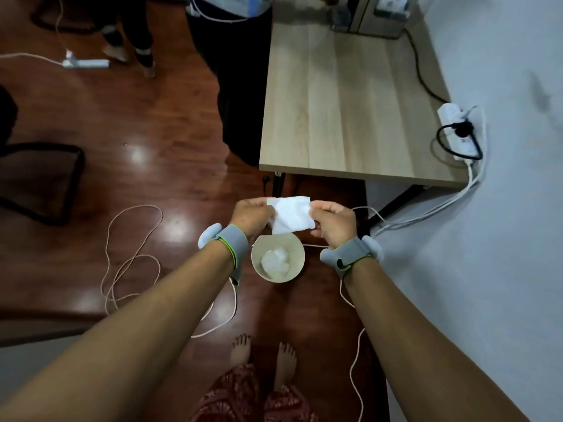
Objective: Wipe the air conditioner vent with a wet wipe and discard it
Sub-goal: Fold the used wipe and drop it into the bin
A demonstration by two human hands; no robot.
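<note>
Wet wipe (291, 217) sits at frame centre, pinched at its left edge by my left hand (251, 215) and at its right edge by my right hand (333, 222), spread flat between them. Best to let go directly above the bin (297, 252) just below. Both forearms reach forward, wrists level.
</note>
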